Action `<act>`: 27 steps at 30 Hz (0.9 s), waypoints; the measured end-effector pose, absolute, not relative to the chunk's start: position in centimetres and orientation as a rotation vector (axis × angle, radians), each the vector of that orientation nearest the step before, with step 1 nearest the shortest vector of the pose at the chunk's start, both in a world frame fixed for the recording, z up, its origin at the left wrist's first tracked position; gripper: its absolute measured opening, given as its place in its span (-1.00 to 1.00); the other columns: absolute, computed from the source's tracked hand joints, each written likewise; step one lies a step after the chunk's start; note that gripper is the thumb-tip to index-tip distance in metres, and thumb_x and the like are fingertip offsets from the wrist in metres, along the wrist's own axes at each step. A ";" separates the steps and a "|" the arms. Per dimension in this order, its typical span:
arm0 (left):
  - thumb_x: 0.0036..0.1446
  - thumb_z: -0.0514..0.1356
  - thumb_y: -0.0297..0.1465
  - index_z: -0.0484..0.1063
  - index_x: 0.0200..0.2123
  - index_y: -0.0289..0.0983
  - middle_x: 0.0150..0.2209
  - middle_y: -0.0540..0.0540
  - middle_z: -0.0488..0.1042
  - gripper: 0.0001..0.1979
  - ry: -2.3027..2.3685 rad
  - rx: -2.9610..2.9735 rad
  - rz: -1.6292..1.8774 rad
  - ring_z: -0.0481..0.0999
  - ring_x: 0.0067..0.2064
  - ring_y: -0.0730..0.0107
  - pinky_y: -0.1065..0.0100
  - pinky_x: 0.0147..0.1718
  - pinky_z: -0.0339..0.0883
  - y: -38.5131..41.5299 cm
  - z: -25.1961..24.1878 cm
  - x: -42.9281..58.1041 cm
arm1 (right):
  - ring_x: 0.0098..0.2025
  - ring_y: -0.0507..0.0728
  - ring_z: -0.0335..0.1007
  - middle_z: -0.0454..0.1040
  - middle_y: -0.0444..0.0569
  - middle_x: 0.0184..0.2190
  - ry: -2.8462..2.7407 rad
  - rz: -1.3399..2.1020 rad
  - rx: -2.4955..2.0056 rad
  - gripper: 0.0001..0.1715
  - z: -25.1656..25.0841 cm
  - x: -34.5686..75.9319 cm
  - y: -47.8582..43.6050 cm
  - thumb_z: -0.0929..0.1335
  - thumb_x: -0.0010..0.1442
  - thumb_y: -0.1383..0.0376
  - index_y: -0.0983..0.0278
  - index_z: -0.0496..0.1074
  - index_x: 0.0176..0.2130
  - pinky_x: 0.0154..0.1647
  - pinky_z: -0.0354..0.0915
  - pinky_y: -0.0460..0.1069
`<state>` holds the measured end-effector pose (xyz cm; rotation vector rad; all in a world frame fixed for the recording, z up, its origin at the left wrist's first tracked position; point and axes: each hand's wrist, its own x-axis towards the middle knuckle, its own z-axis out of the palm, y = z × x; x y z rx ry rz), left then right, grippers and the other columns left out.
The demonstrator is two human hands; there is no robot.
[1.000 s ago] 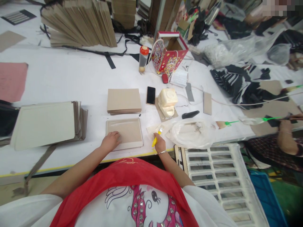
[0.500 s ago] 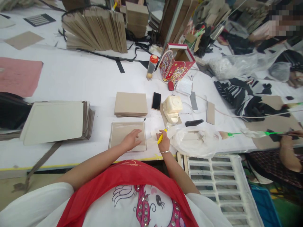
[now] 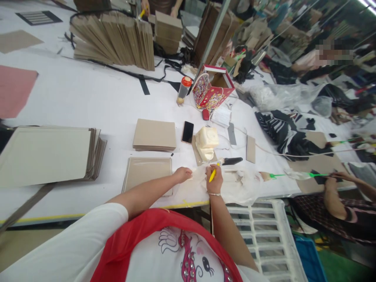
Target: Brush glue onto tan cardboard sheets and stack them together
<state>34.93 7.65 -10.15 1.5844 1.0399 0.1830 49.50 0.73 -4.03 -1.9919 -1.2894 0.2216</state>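
My left hand [image 3: 182, 175] has its fingers closed at the left edge of a whitish, see-through plastic sheet [image 3: 199, 180]. In my right hand [image 3: 215, 185] is a brush [image 3: 212, 175] with a yellow handle, its pale tip pointing away from me above the sheet. The sheet runs right around a shallow opening with whitish residue. Left of my left hand lies a clear-edged panel [image 3: 148, 172] with a beige board face. Behind it is a stack of beige boards [image 3: 154, 134]. A cream, block-shaped lump [image 3: 206, 141] stands just beyond my right hand.
A phone [image 3: 187, 132], a black-handled tool [image 3: 232, 161] and a red gift bag [image 3: 213, 88] lie farther back. Large boards [image 3: 47, 152] are stacked at left. A white slatted rack [image 3: 258, 235] stands below the table edge. At right a co-worker's hand [image 3: 331, 182] holds a green-handled brush.
My left hand has moved right, off the beige panel to the plastic sheet, and its fingers have closed. My right hand still holds the brush, and the view has shifted right.
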 end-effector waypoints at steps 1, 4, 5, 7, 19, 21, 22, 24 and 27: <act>-0.05 0.16 -0.46 0.49 -0.34 -0.29 -0.31 -0.07 0.52 -0.84 1.061 1.647 0.171 0.46 -0.21 0.33 0.37 -0.19 0.30 8.1 -10.3 35.1 | -0.45 0.04 0.39 0.44 -0.09 -0.44 -1.246 0.182 -1.978 -0.69 -3.0 50.2 0.9 0.23 0.16 0.13 0.29 0.24 -0.16 -0.34 0.31 -0.04; -0.04 0.10 -0.53 0.48 -0.29 -0.31 -0.20 -0.13 0.50 -0.77 1.120 1.730 0.162 0.42 -0.10 0.29 0.35 -0.07 0.23 9.5 -10.2 35.3 | -0.48 0.01 0.36 0.40 -0.10 -0.40 -1.212 0.051 -1.942 -0.66 0.0 51.9 1.3 0.26 0.14 0.13 0.29 0.23 -0.15 -0.37 0.30 -0.05; -0.03 0.09 -0.54 0.47 -0.24 -0.33 -0.14 -0.17 0.47 -0.74 1.139 1.760 0.158 0.40 -0.05 0.27 0.34 -0.03 0.20 10.0 -10.0 35.3 | -0.47 0.01 0.35 0.39 -0.09 -0.38 -1.224 0.016 -1.937 -0.64 0.8 52.2 1.4 0.27 0.12 0.13 0.29 0.23 -0.15 -0.36 0.30 -0.05; -0.02 0.10 -0.52 0.41 -0.12 -0.36 0.00 -0.24 0.37 -0.66 1.174 1.813 0.148 0.34 0.03 0.21 0.29 0.03 0.14 11.1 -9.3 35.0 | -0.46 0.01 0.32 0.38 -0.07 -0.35 -1.256 0.004 -1.936 -0.61 1.7 52.4 1.7 0.30 0.09 0.12 0.29 0.23 -0.14 -0.36 0.29 -0.04; -0.17 0.29 -0.13 0.10 0.15 -0.19 0.02 -0.26 0.34 -0.19 0.792 1.393 0.248 0.44 -0.49 0.51 0.46 -0.57 0.24 11.6 -1.5 32.3 | -0.38 0.02 0.32 0.37 -0.07 -0.34 -1.511 0.174 -1.779 -0.71 1.5 48.2 4.6 0.26 0.15 0.15 0.27 0.25 -0.17 -0.32 0.28 -0.04; -0.16 0.29 -0.17 0.31 -0.03 -0.30 -0.23 -0.17 0.48 -0.40 0.720 1.183 0.227 0.33 -0.61 0.62 0.52 -0.68 0.10 9.9 -1.5 31.9 | -0.39 0.02 0.32 0.36 -0.07 -0.35 -1.503 0.210 -1.758 -0.69 1.6 47.3 5.0 0.27 0.14 0.15 0.28 0.25 -0.17 -0.32 0.29 -0.04; -0.17 0.29 -0.18 0.37 -0.16 -0.35 -0.36 -0.12 0.49 -0.49 0.727 1.099 0.216 0.29 -0.64 0.64 0.53 -0.71 0.04 9.0 -1.8 31.3 | -0.40 0.02 0.31 0.36 -0.08 -0.35 -1.482 0.213 -1.756 -0.69 1.5 46.9 5.1 0.28 0.12 0.14 0.28 0.24 -0.18 -0.33 0.29 -0.04; -0.20 0.30 -0.20 0.40 -0.35 -0.37 -0.51 -0.03 0.44 -0.61 0.783 0.959 0.211 0.24 -0.66 0.66 0.55 -0.74 -0.06 7.4 -3.1 29.2 | -0.42 0.00 0.30 0.35 -0.09 -0.34 -1.430 0.211 -1.759 -0.67 0.9 46.1 5.2 0.30 0.10 0.13 0.27 0.23 -0.18 -0.35 0.30 -0.05; -0.23 0.31 -0.20 0.38 -0.39 -0.35 -0.52 0.00 0.42 -0.63 0.905 0.811 0.247 0.20 -0.69 0.68 0.55 -0.76 -0.15 5.7 -5.6 23.8 | -0.44 -0.01 0.32 0.35 -0.08 -0.30 -1.390 0.283 -1.764 -0.63 -1.4 44.8 5.0 0.31 0.08 0.12 0.26 0.21 -0.17 -0.37 0.31 -0.06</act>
